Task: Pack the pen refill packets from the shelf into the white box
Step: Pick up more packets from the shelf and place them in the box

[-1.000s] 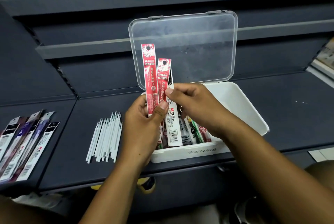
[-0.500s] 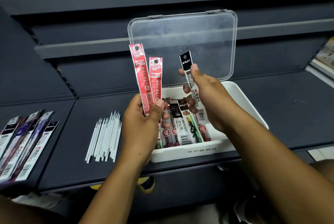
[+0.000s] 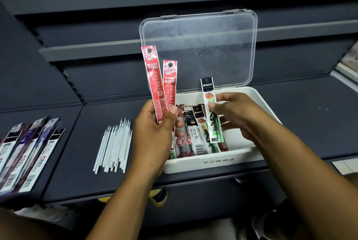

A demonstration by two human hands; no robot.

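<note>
Left hand pinches two red packets upright as reserve stock. Right hand grips green packet over box, evidently for placing.

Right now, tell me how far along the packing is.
Done: several packets already lie in the white box, its clear lid open. In hand: the left hand grips two red packets; the right hand holds a green-and-white packet above the box. Left: a fan of packets remains on the shelf.

Box on shelf, lid up behind; loose refills left, packet pile far left.
</note>
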